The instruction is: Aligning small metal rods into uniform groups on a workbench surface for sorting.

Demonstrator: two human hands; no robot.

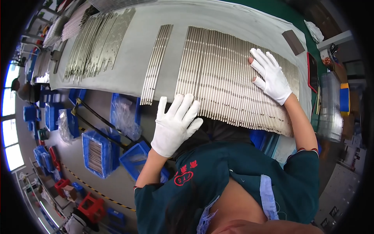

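Observation:
A wide row of thin metal rods (226,74) lies side by side on the cloth-covered table in front of me. My right hand (273,78), in a white glove with bare thumb and index fingertips, rests spread on the right part of this row. At the row's near left corner is my left hand (173,126), also gloved in white. Its fingers are stretched out, their tips at the rod ends; whether they press on them I cannot tell. Left of the row, across a strip of cloth, lies a narrow group of rods (157,64). Neither hand grips anything.
Looser rods (99,43) are spread at the far left of the grey cloth (150,17). A dark block (293,42) and a red-edged phone (312,72) lie on the right. Blue crates (99,152) stand on the floor at left, and a person (27,90) is beyond.

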